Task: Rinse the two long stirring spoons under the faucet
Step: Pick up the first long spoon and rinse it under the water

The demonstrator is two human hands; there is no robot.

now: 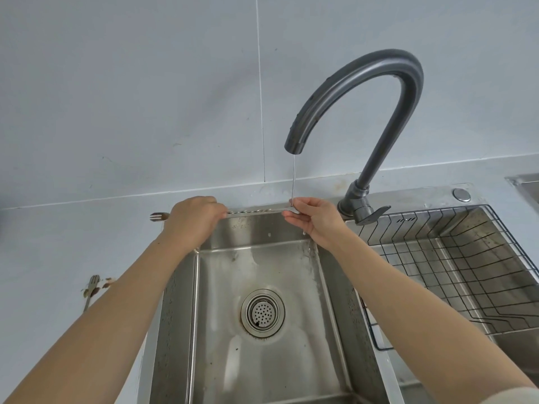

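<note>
A long metal stirring spoon (253, 211) with a twisted stem lies level over the back of the sink basin (262, 360). My left hand (194, 221) grips its left part; a forked end (159, 216) sticks out past that hand. My right hand (313, 218) pinches the right end, where a thin stream of water (293, 179) from the dark grey faucet (364, 112) lands. A second long utensil (91, 290) lies on the counter at the left, partly behind my left forearm.
The drain strainer (262, 312) sits in the basin floor. A black wire rack (455, 263) fills the right basin. The faucet lever (372, 214) points right, beside my right hand. A round metal cap (461, 195) sits on the sink's back ledge. Brown stains mark the counter by the second utensil.
</note>
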